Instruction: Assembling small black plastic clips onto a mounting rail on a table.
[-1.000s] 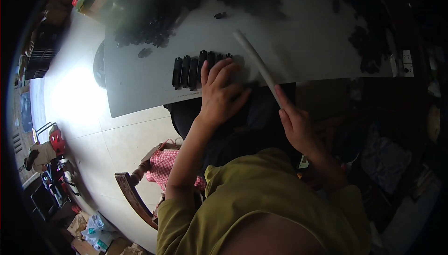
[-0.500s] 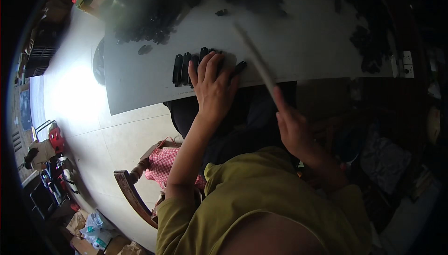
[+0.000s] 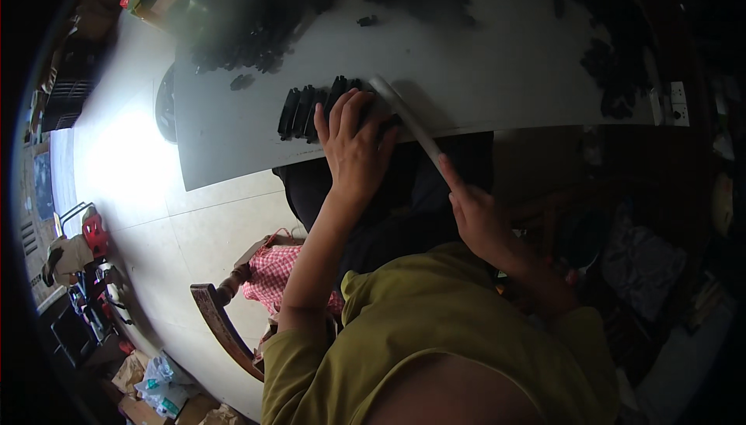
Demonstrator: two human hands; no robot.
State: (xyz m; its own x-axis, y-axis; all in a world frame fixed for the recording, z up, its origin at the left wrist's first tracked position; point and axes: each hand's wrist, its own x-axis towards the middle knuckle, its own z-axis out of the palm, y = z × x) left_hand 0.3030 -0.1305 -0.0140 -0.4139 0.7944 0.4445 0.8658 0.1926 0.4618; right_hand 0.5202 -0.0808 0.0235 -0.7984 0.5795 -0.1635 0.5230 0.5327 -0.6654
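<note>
My left hand (image 3: 355,141) lies over a row of narrow black plastic pieces (image 3: 299,112) near the table's front edge. Its fingers bend down onto the row and grip several pieces between the thumb and the little finger; the pieces under the palm are hidden. In my right hand (image 3: 479,219) is a long, flat, pale stick (image 3: 408,118), with the index finger stretched along it. The stick's far end reaches the right side of the row, beside the left fingertips. Whether it touches a piece I cannot tell.
Dark heaps of small black pieces (image 3: 256,40) cover the back of the grey table (image 3: 497,83), with more at the right (image 3: 610,75). One loose piece (image 3: 367,20) lies beyond my hands. A wooden chair (image 3: 221,324) with a pink checked cloth (image 3: 272,273) stands at lower left.
The stick has swung down and left, bringing its far end to the row. My right hand has moved slightly left and nearer. The row's left pieces have shifted a little left and tilted.
</note>
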